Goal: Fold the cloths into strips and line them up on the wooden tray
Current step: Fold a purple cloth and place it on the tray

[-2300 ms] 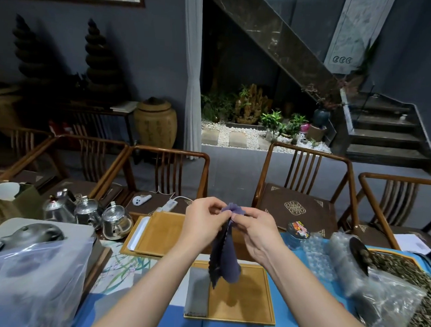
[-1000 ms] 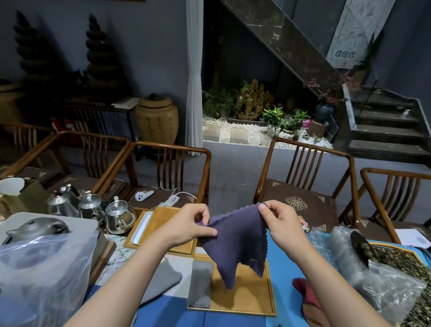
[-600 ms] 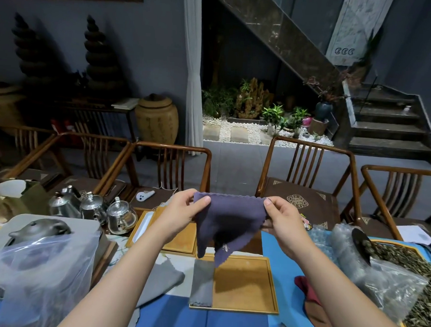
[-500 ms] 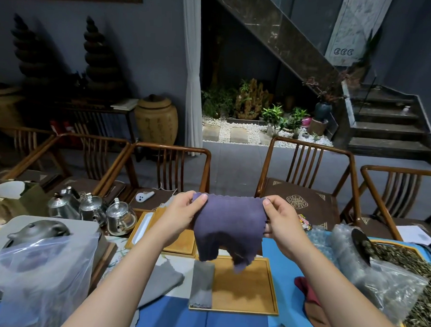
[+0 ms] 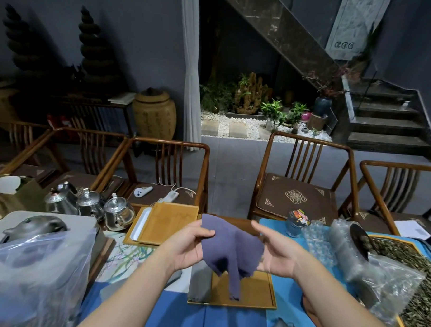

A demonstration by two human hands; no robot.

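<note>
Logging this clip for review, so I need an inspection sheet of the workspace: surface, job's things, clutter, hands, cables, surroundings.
Surface: table with a blue cover.
Job's things: purple cloth held in the air above the wooden tray; a grey folded strip lies along the tray's left side.
Clutter: three metal teapots, a second wooden tray, clear plastic bags, bubble wrap, a tray of dried leaves.
Hands: left hand and right hand each grip a side of the cloth.
Cables: a white cable on a chair seat behind the table.
Surroundings: wooden chairs, a large clay jar, an indoor rock garden, stairs.
</note>
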